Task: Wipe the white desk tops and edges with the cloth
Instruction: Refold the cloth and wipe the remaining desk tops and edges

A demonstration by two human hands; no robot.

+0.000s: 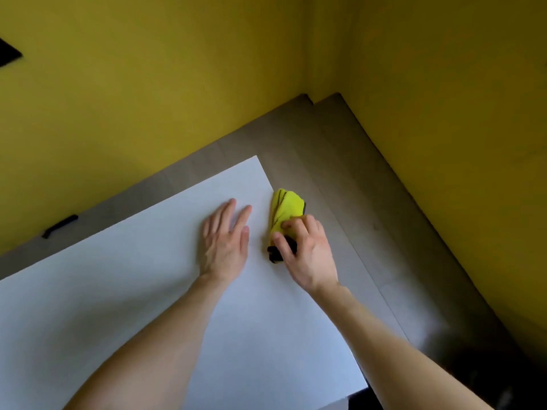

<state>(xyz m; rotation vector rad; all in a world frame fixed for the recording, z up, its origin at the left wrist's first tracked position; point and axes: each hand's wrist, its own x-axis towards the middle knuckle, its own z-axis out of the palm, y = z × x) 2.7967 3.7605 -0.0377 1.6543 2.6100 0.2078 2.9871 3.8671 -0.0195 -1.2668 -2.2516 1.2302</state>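
Observation:
The white desk top [142,285] fills the lower left of the head view, with its far corner near the middle. A bunched yellow cloth with black trim [285,213] lies on the desk's right edge, close to that corner. My right hand [305,250] grips the cloth, fingers and thumb curled over its near end. My left hand [225,241] rests flat on the desk top just left of the cloth, fingers straight and pointing away from me.
Grey wood-look floor [349,179] runs beyond the desk's far and right edges. Yellow walls [148,84] meet in a corner behind it. A small black object [59,226] lies at the foot of the left wall.

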